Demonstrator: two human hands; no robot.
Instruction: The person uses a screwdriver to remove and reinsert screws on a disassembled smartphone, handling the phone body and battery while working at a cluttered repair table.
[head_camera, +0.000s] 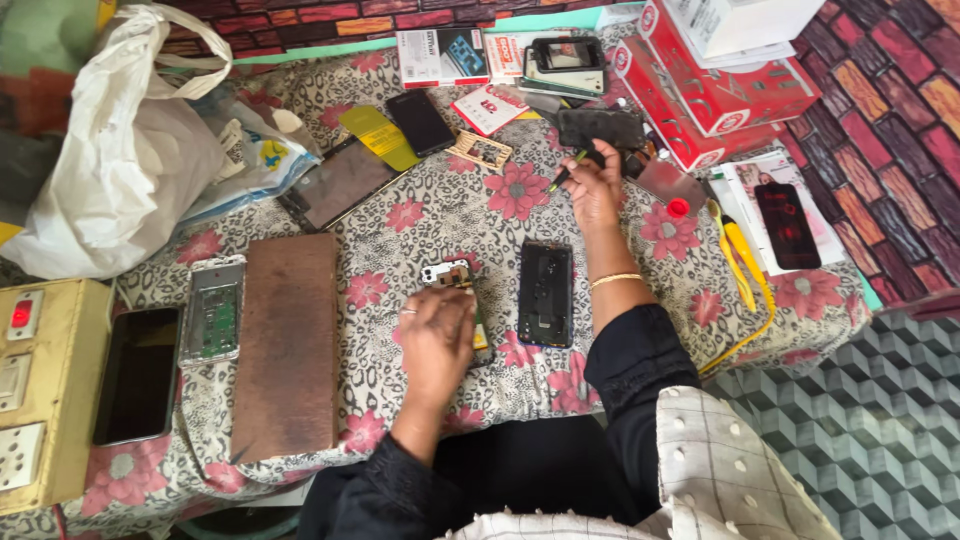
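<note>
My left hand (437, 335) rests on an opened phone body (450, 275) lying on the flowered cloth, its camera end showing beyond my fingers. My right hand (592, 185) reaches farther away and grips a thin green-handled tool (562, 173), close to a dark phone back cover (600, 127). Between my two arms lies a black phone frame (545, 293), flat and apart from both hands. A gold bangle sits on my right wrist.
A brown wooden board (290, 340) lies left, beside a silver phone chassis (212, 310) and a dark phone (138, 375). A switchboard (40, 390) and white plastic bag (120, 170) stand far left. Red boxes (720, 85), yellow pliers (745, 265) and loose phones crowd the back and right.
</note>
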